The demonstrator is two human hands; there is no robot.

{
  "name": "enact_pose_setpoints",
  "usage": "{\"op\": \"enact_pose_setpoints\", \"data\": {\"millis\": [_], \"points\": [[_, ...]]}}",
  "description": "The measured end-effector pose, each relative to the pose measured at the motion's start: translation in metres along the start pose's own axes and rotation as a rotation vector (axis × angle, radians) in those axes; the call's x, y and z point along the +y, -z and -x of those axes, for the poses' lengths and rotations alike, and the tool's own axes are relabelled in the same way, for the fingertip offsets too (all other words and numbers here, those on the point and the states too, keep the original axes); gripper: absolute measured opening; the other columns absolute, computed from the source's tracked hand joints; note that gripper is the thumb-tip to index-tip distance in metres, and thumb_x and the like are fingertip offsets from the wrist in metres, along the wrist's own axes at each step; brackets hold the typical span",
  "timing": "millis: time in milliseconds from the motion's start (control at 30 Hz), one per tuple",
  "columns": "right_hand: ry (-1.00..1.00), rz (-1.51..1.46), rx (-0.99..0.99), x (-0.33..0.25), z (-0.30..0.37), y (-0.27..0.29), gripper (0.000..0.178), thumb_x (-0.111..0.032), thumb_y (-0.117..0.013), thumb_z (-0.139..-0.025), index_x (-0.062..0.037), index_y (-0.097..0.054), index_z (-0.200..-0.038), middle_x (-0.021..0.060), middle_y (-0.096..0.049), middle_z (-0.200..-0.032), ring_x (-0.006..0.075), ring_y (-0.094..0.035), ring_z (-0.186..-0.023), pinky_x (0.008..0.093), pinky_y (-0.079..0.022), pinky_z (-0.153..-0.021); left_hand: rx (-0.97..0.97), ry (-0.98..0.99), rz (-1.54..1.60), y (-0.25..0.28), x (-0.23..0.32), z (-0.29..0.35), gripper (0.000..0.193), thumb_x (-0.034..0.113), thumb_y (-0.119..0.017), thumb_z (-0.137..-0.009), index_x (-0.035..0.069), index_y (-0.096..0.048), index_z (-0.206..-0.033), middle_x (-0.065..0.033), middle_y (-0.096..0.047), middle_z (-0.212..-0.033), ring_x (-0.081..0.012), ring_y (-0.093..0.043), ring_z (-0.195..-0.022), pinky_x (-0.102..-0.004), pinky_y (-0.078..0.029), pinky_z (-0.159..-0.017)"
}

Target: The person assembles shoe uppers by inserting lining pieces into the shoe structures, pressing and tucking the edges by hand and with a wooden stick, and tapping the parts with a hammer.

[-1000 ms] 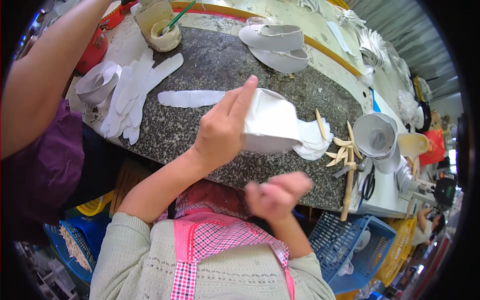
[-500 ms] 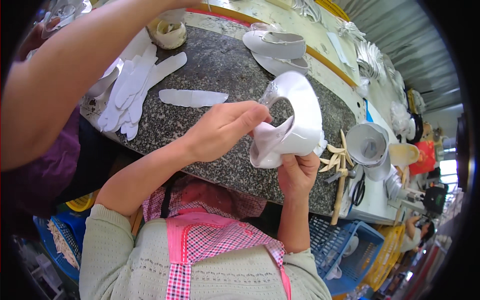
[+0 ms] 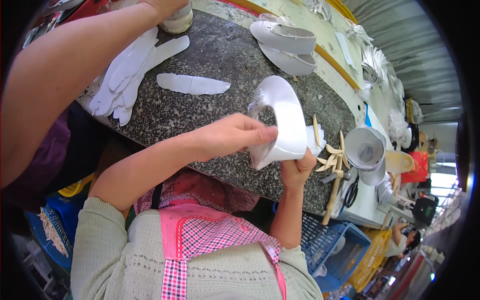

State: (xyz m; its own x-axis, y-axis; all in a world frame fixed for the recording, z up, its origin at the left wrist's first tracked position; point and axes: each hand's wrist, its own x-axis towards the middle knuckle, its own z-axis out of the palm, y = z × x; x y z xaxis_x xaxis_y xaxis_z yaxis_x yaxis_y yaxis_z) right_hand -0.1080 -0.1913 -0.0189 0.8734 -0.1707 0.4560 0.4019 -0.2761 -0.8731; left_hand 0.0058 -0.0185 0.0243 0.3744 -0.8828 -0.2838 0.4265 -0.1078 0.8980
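A glossy white shoe upper is raised over the dark speckled stone slab. Its wide opening faces left, with clear film along one edge. From below, my right hand grips its lower end, thumb in front. My left hand is closed at the rim of the opening, thumb against the fingers, slightly blurred. Beyond it lies a long white strip on the slab. Two white shoes rest together at the slab's far side.
A co-worker's forearm reaches across the left side, near a jar. White insole-shaped pieces are piled there. To the right are pale wooden wedges, a hammer, scissors and a white container. A blue basket stands below.
The shoe upper has turned in my hands, so its smooth outer side shows more and its inner fold less. My left thumb has shifted along the rim. The whole view has tilted slightly.
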Motion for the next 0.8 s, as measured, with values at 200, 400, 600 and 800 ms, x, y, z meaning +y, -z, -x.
{"op": "enact_pose_setpoints", "data": {"millis": [200,400,600,800], "points": [[-0.087,-0.551,0.177,0.021,0.008,-0.014,0.037,-0.011,-0.073,-0.075,0.0047,-0.061,-0.106,0.0142,-0.061,-0.11,0.0235,-0.059,-0.102,0.0385,-0.044,-0.092,0.294,-0.36,0.306,0.004,-0.024,-0.009,0.016,0.02,-0.057,-0.09,0.006,-0.059,-0.082,0.0021,-0.06,-0.08,-0.0049,-0.053,-0.074,-0.0224,-0.041,-0.071],[-0.199,-0.841,0.158,0.022,0.011,-0.013,0.064,-0.019,-0.079,-0.067,0.0035,-0.051,-0.12,0.0162,-0.053,-0.123,0.0283,-0.053,-0.113,0.0426,-0.04,-0.098,0.372,-0.462,0.611,0.0,-0.022,-0.022,0.016,0.02,-0.06,-0.087,0.005,-0.06,-0.08,0.0013,-0.059,-0.074,-0.0054,-0.051,-0.068,-0.0222,-0.04,-0.065],[-0.035,-0.06,-0.255,-0.011,-0.023,0.017,0.022,-0.004,-0.072,-0.062,-0.0009,-0.069,-0.083,0.0102,-0.066,-0.089,0.0275,-0.062,-0.086,0.0363,-0.046,-0.079,-0.034,-0.472,0.086,0.056,-0.018,-0.005,0.026,0.025,-0.07,-0.078,0.001,-0.063,-0.085,-0.0014,-0.061,-0.079,-0.0088,-0.055,-0.078,-0.0267,-0.044,-0.072],[0.082,0.448,-0.59,0.012,-0.004,-0.012,0.024,-0.003,-0.064,-0.064,-0.0128,-0.064,-0.086,-0.0005,-0.058,-0.084,0.0178,-0.055,-0.09,0.0438,-0.033,-0.091,-0.145,-0.158,-0.915,0.074,-0.023,0.013,0.036,0.022,-0.078,-0.063,0.005,-0.066,-0.092,-0.0068,-0.065,-0.101,-0.0239,-0.058,-0.101,-0.0335,-0.043,-0.089]]}}
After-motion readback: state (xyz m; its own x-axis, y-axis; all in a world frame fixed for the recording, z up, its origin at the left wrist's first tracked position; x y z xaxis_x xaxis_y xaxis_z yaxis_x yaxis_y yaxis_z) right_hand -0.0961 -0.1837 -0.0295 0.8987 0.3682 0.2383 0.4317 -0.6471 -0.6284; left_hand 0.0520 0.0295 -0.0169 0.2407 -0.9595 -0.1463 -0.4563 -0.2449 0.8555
